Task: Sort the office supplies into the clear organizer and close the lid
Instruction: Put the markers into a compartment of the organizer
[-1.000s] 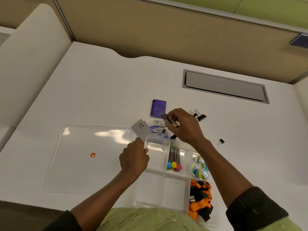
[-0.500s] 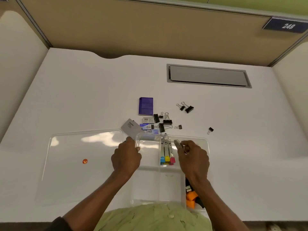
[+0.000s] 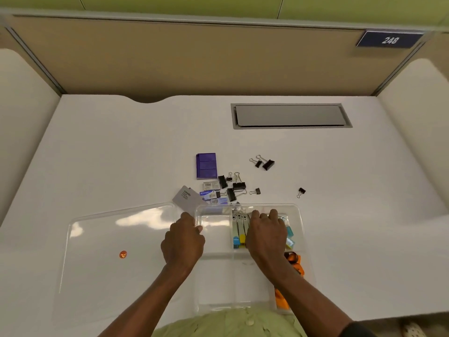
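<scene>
purple box (image 3: 206, 165); black binder clips (image 3: 238, 185); orange straps (image 3: 294, 261); white desk (image 3: 121, 154)

Blue wall sign (image 3: 389, 40) reads 248

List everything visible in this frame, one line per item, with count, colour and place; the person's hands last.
clear organizer: one, transparent, near desk edge, lid off.
lid: one, clear, flat on the desk left of the organizer.
orange dot: one, on the lid.
purple box: one, behind the organizer.
grey card: one, at the organizer's far left corner.
small packets: several, white and blue; exact count unclear.
binder clips: about nine, black, scattered behind the organizer.
capped items: blue and yellow caps, middle compartment; others hidden.
orange items: right compartment, count unclear.
desk: white.
left hand: on the organizer's left rim.
right hand: inside the organizer, over the capped items.
</scene>
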